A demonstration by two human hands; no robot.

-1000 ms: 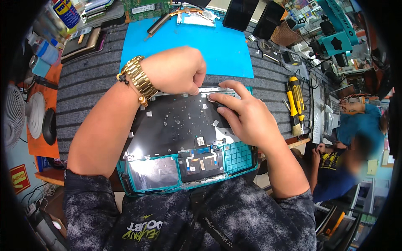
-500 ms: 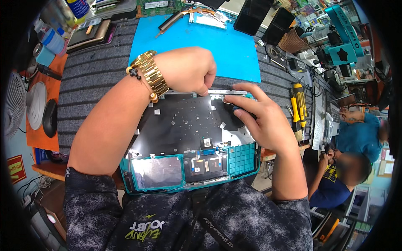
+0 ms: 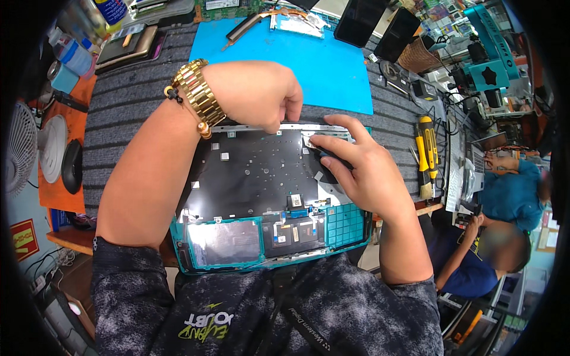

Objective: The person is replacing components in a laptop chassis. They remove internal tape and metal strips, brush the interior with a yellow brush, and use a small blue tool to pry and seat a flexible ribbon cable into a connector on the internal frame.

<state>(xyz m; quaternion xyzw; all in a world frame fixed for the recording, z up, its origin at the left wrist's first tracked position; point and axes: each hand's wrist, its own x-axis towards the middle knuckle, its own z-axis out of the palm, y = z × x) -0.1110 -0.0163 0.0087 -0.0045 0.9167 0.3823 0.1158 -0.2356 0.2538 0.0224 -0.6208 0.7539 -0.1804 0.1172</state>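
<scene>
A teal laptop casing [image 3: 261,266] rests inner side up in front of me, its near edge close to my body. A thin black sheet [image 3: 237,178] with small holes and silver tabs covers most of its upper part. My left hand [image 3: 255,92] is curled closed at the casing's far edge, thumb tip down on it. Whatever its fingers pinch is hidden. On the far right corner lies my right hand [image 3: 362,160], fingers bent and spread, the index fingertip touching a silvery patch. A dark area shows under its thumb. Below the sheet is the touchpad assembly [image 3: 295,231].
Beyond the casing lies a blue mat [image 3: 291,77] on grey striped cloth. Yellow-black screwdrivers [image 3: 426,148] and a brush [image 3: 426,190] lie to the right. Two dark phones [image 3: 359,22] are at the back. A fan [image 3: 21,148] stands left; two people [image 3: 504,190] sit at the right.
My left hand has slid a little leftward along the casing's far edge. My right hand has shifted slightly left, its fingers still on the far right corner.
</scene>
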